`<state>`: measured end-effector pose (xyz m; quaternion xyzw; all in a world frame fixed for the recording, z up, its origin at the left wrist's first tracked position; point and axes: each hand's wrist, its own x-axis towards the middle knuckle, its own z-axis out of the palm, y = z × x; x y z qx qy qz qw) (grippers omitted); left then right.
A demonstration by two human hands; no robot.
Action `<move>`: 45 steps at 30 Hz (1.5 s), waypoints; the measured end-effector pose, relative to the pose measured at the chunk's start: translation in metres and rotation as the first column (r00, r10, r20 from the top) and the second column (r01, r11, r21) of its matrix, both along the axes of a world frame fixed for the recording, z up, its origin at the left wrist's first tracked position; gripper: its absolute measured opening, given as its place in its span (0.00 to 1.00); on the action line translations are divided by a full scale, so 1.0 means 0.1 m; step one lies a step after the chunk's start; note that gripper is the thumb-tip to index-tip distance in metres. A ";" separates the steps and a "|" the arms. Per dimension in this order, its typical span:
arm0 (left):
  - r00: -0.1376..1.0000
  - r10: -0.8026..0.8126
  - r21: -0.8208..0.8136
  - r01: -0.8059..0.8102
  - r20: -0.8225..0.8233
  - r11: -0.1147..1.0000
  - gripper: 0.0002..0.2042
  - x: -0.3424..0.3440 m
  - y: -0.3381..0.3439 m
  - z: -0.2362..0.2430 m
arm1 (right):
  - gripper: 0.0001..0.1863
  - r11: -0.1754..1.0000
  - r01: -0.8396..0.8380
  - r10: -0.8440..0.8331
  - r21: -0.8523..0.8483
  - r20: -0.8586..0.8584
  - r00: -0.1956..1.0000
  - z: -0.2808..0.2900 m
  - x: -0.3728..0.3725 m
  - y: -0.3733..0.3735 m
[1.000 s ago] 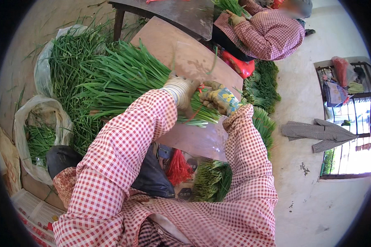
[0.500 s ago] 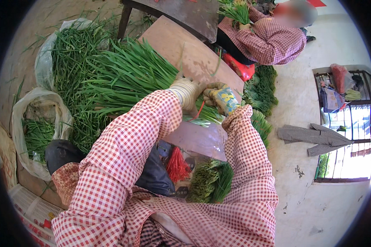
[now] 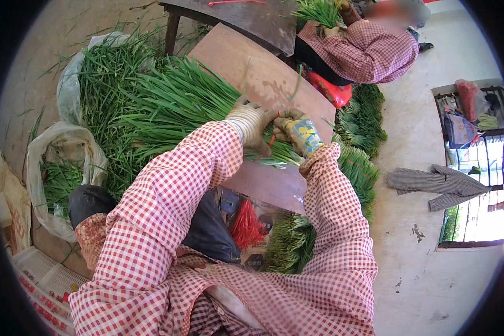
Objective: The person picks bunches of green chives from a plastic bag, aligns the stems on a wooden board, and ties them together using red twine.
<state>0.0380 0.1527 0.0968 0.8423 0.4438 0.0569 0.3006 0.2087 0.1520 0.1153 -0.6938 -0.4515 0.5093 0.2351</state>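
A bunch of long green chives [image 3: 179, 106] lies across a board over my lap, leaves to the left and cut stem ends to the right. My left hand [image 3: 251, 124], in a cream striped glove, is wrapped over the bunch near its stem end. My right hand [image 3: 298, 132], in a blue and yellow patterned glove, has its fingers curled in a pinch just right of it. A thin red tie [image 3: 273, 140] loops over the stems and runs up between both hands. Its ends are mostly hidden by my fingers.
Loose chives [image 3: 109, 73] spill from a clear plastic bag on the left, beside another open bag [image 3: 35, 151]. Red ties [image 3: 246, 227] hang below the board [image 3: 263, 64]. Bundled chives [image 3: 357, 168] line the right wall. A co-worker [image 3: 358, 50] sits beyond, by a dark table [image 3: 246, 19].
My hands stay at the stem end and my fingers shift slightly around the red tie. The whole view has shifted a little; the co-worker still holds chives.
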 end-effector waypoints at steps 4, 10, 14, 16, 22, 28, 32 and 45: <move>1.000 0.015 0.029 -0.015 0.002 0.999 0.49 0.01 -0.03 -0.02 | 0.11 1.000 -0.003 0.001 -0.030 -0.066 0.998 0.04 0.00 -0.01; 0.999 0.047 0.080 -0.049 0.025 0.996 0.47 0.04 -0.06 -0.07 | 0.08 0.993 -0.111 0.109 0.046 0.043 0.993 0.09 0.03 -0.09; 0.999 0.047 0.076 -0.048 0.014 0.996 0.45 -0.03 -0.07 -0.08 | 0.08 0.943 -0.253 0.216 0.216 0.184 0.959 -0.05 0.05 -0.36; 0.998 0.045 0.139 -0.050 0.039 0.989 0.45 -0.05 -0.15 -0.11 | 0.08 0.929 -0.280 0.256 0.242 0.124 0.959 0.00 0.02 -0.77; 1.000 -0.010 0.062 0.011 -0.012 0.998 0.50 -0.02 -0.07 -0.06 | 0.09 0.930 -0.091 0.134 0.355 -0.099 0.986 -0.06 0.04 -0.55; 0.969 -0.048 0.165 0.091 -0.244 0.982 0.58 0.10 -0.22 0.06 | 0.03 0.944 0.323 -0.232 0.063 -0.568 0.790 0.00 -0.06 -0.27; 0.945 0.021 0.111 0.016 -0.328 0.994 0.57 0.10 -0.19 -0.01 | 0.03 0.971 0.218 -0.226 -0.102 -0.699 0.678 0.18 -0.24 -0.88; 0.960 0.080 0.408 0.037 -0.267 0.912 0.50 -0.07 -0.54 -0.13 | 0.16 0.970 0.220 -0.168 0.100 -0.374 0.912 -0.57 -0.15 -1.75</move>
